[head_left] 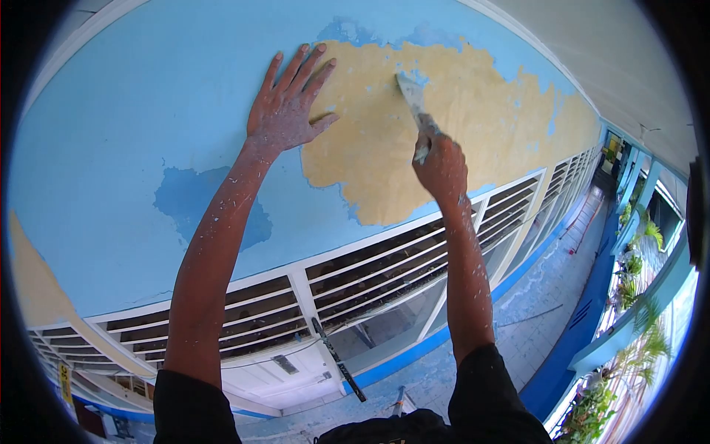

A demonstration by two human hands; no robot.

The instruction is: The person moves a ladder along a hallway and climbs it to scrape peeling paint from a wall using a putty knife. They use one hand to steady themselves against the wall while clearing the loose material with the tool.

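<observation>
My right hand (441, 164) grips the handle of a paint scraper (410, 92), its blade lying against the wall beside a small leftover patch of blue paint. Around the blade the wall shows a large bare yellowish area (377, 140) with ragged edges. My left hand (290, 111) rests flat on the light blue paint (148, 96), fingers spread, at the left border of the bare area. Paint flecks cover both hands and forearms. Lower left on the wall is a darker blue patch (211, 203) where the top coat has come off.
Below the wall run barred louvre windows (384, 274) and a white door (281, 377). To the right stretches a tiled corridor (532, 311) strewn with paint flakes, with a red ladder-like frame (580, 222) farther along. Potted plants (592, 407) line a blue railing.
</observation>
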